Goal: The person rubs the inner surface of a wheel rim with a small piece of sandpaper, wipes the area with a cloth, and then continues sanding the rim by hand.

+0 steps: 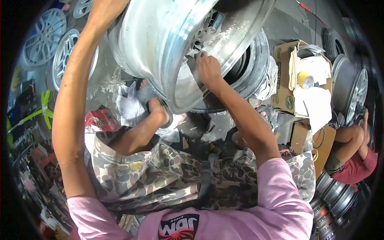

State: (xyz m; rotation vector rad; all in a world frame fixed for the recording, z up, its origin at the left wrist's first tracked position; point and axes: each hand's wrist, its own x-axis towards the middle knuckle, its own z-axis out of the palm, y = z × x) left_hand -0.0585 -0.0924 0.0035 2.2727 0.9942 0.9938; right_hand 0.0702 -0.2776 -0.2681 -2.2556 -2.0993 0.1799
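Observation:
A large bare-metal wheel rim (140,40) stands tilted in front of me, above a grey, dusty tyre (261,50) that lies on the floor. My right hand (209,69) is inside the rim's open side, its fingers closed on a dark sheet of sandpaper (194,71) against the inner wall. Pale dust and scuffs mark the metal there. At the top edge of the view, my left hand (109,11) is by the rim's outer left side. Its fingers are cut off by the frame and hidden behind the rim.
On the right, a cardboard box (283,80) holds papers and a yellow tape roll (305,79). Beyond it, a person in a red shirt (357,168) sits by another wheel (352,86). Spoked wheels (44,37) stand at the left, near a bright green stand (46,108).

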